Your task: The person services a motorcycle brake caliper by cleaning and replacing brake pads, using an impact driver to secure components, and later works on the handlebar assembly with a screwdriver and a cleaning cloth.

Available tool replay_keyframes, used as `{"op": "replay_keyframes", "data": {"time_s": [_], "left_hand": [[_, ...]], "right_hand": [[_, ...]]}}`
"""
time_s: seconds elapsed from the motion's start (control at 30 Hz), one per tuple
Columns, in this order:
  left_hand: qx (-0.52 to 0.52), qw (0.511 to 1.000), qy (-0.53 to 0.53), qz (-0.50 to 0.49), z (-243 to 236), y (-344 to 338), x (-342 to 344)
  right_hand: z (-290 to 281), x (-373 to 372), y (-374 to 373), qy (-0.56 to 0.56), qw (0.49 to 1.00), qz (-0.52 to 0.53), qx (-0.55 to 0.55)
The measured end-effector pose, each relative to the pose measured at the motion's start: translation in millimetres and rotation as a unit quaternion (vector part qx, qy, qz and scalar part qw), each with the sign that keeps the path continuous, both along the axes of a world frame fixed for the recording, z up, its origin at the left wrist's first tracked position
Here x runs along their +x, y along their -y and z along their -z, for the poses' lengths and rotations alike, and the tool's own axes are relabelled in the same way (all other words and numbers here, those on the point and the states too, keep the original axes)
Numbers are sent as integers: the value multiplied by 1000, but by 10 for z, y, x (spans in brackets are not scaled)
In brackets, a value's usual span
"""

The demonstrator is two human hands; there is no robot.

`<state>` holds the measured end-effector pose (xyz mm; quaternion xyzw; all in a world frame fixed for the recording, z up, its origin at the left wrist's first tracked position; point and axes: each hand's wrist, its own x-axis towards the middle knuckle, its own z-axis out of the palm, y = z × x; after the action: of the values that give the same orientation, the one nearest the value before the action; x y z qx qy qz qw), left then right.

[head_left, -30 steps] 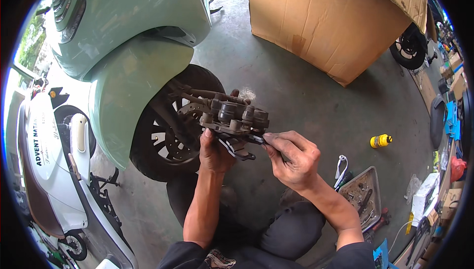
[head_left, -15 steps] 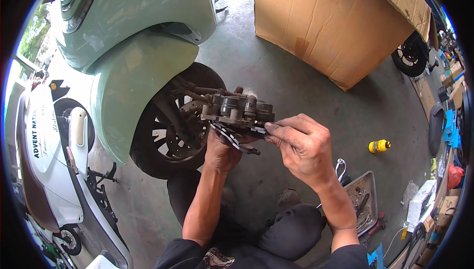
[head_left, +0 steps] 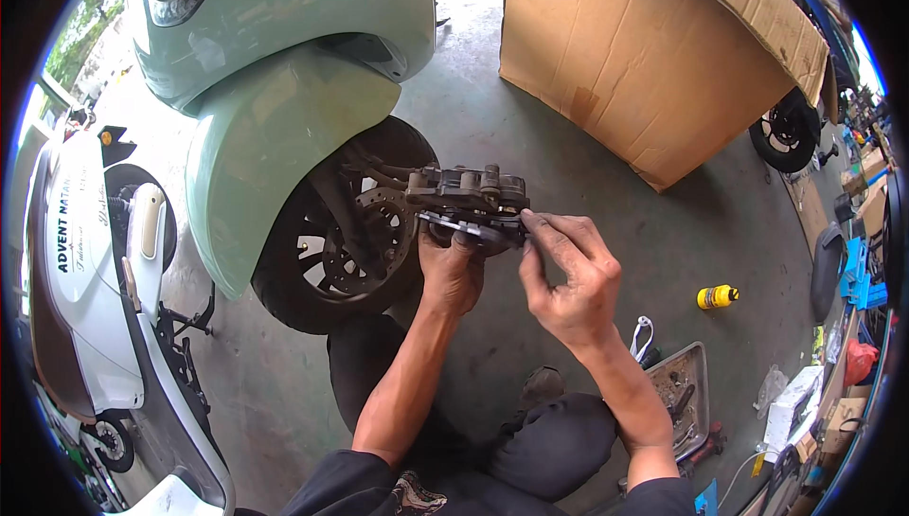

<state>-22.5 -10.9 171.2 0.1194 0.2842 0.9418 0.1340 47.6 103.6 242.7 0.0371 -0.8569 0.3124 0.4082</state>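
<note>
Two-handed hold on a dark brake caliper (head_left: 469, 189), directly over the left grip (head_left: 453, 275) and just left of the fingertips of the right grip (head_left: 573, 279). Left grip: curled upward from beneath, closed on the caliper's underside, fingers partly hidden. Right grip: thumb and forefinger almost together at the caliper's right end; whether pinching a small part or merely touching, impossible to tell. Between left grip and caliper body: thin metal plate (head_left: 464, 225) with a bright edge, sloping down toward the right grip. To the left of the left grip: front wheel (head_left: 284, 303) of a pale green scooter (head_left: 294, 14), with drilled brake disc (head_left: 393, 222) and, over the tyre, front fender (head_left: 284, 137). Farther left, well apart: white scooter (head_left: 90, 270). Ahead and right of the right grip: large cardboard box (head_left: 625, 62). On the floor (head_left: 653, 260) to its right: yellow bottle (head_left: 718, 297); nearer the body, metal tray (head_left: 704, 388) containing loose dark items.
</note>
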Motion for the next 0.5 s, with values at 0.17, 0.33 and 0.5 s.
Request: {"op": "replay_keyframes", "data": {"time_s": [0.17,0.33,0.5], "left_hand": [[-3,1000,-13,14,-38,32,-1],[-3,1000,-17,12,-26,3,16],[-30,999,-33,18,-7,21,-6]], "right_hand": [[-81,9,-41,41,994,-43,-88],[17,-33,-78,-49,996,-34,-70],[68,-79,-84,-22,998,-39,-52]]}}
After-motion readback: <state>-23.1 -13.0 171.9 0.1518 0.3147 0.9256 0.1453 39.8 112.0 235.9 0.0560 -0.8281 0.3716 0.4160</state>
